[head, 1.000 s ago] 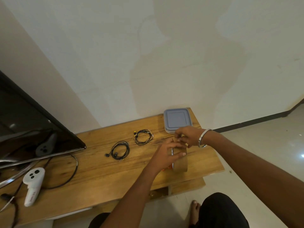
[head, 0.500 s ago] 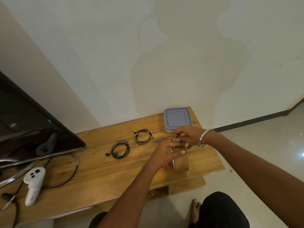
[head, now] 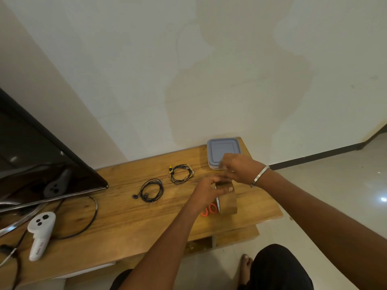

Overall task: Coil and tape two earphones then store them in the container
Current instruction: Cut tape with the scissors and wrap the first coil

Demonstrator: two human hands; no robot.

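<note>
Two coiled black earphones lie on the wooden table [head: 117, 208]: one earphone coil [head: 151, 189] near the middle, another earphone coil [head: 181, 173] with a yellow plug farther right. A grey-lidded container [head: 222, 149] sits closed at the table's back right corner. My left hand [head: 209, 190] grips a roll of brown tape [head: 228, 200] held on edge above the table. My right hand [head: 238, 168], with a metal bangle on the wrist, pinches the tape's free end and holds it up just in front of the container.
Orange-handled scissors [head: 209, 209] lie under the tape roll. A dark TV screen [head: 37, 164] stands at the left, with a white controller [head: 40, 233] and black cables [head: 83, 222] before it. My knee and bare foot [head: 246, 266] are below the table's front edge.
My right hand has lifted up and away from the roll, drawing the tape end out. My left hand keeps the roll steady. The earphones and container have not moved.
</note>
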